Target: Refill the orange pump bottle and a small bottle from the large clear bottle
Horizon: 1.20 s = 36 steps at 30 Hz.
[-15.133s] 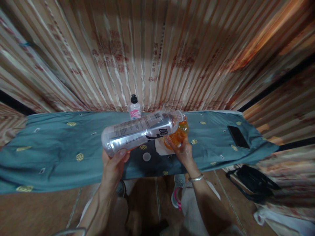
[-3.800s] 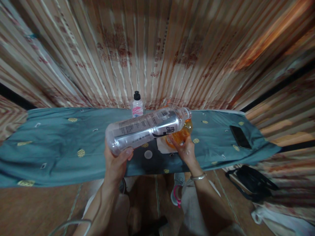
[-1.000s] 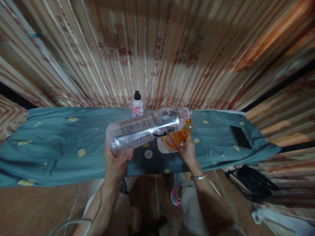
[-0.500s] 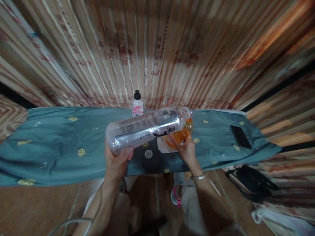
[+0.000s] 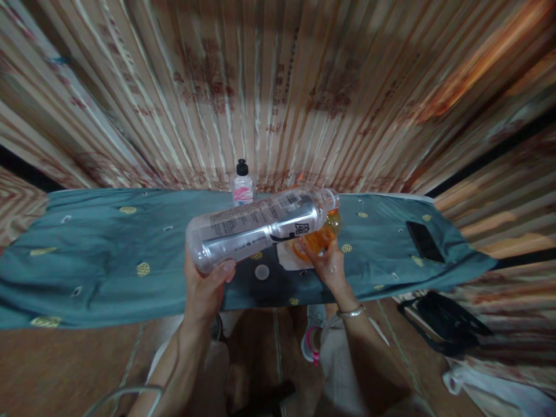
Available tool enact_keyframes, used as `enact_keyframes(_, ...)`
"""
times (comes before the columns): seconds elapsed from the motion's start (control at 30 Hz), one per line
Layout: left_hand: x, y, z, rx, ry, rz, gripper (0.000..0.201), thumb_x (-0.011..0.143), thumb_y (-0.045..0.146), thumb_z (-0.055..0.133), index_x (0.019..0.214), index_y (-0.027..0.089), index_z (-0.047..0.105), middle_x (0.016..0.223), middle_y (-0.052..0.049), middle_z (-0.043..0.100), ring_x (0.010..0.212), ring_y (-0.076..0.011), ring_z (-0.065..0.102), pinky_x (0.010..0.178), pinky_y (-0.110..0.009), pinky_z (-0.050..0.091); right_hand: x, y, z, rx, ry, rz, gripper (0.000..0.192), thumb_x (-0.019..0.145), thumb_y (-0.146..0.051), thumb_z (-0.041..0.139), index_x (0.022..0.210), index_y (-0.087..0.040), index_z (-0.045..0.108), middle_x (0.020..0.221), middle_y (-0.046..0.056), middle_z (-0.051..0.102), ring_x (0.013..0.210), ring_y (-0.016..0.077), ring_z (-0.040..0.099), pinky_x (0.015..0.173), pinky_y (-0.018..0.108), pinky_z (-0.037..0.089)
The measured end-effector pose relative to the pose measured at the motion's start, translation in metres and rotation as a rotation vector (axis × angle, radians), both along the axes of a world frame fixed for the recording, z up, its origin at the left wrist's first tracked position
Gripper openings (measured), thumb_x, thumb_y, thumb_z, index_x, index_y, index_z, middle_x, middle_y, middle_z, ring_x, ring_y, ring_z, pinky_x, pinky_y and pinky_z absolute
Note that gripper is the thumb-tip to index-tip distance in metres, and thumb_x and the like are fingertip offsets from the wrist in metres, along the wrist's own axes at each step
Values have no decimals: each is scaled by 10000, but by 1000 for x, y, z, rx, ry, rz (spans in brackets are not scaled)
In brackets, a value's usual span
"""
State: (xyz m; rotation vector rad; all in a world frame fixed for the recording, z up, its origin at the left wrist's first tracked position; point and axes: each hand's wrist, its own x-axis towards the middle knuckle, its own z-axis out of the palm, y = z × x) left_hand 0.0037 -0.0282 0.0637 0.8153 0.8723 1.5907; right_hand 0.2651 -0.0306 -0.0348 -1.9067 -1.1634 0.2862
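Observation:
My left hand (image 5: pixel 208 286) is wrapped round the base of a clear plastic bottle (image 5: pixel 260 229) with a silvery printed label. The bottle is tilted nearly flat, its uncapped mouth pointing right. Behind and below that mouth, my right hand (image 5: pixel 329 263) grips an orange, see-through container (image 5: pixel 319 236), partly hidden by the bottle; its exact kind I cannot make out. Under the orange container lies a white sheet or pad (image 5: pixel 290 259). A small round whitish disc (image 5: pixel 262 272), perhaps a cap, rests on the cloth between my hands.
A small clear bottle with a black top (image 5: pixel 243 185) and pink label stands at the table's back edge. A dark phone (image 5: pixel 424 241) lies on the right of the teal tablecloth (image 5: pixel 99 243). Curtains (image 5: pixel 260 87) hang behind. A black bag (image 5: pixel 441 324) sits low on the right.

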Motion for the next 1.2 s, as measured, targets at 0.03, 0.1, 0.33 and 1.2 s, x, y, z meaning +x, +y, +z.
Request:
enact_keyframes(0.03,0,0,0,3,0,3,767,510,269,973,1221,258,684,806,22,692,507,-79,504,417,-181,356,0,0,-1,3,-3,-1,825,715,-765,745,1272,-170,615,1072,173,817,962,364,792,803,466,646)
enact_keyframes(0.1,0,0,0,7,3,5,764,512,272,976,1217,260,680,787,27,685,503,-78,503,414,-177,359,2,0,-2,3,-4,-5,824,717,-768,745,1274,-176,613,1066,167,815,965,362,794,808,461,644)
enact_keyframes(0.33,-1,2,-5,33,-24,-8,737,517,276,988,1192,271,693,821,14,709,515,-84,525,406,-174,372,4,0,-2,-10,15,-5,811,688,-752,773,1240,-176,623,1072,177,817,965,366,797,810,456,645)
enact_keyframes(1.2,-1,2,-7,33,-27,-4,782,518,297,996,1237,267,690,805,18,712,520,-88,530,419,-188,361,3,1,-1,-25,15,-14,802,679,-772,765,1199,-177,624,1045,172,809,943,362,789,786,471,638)
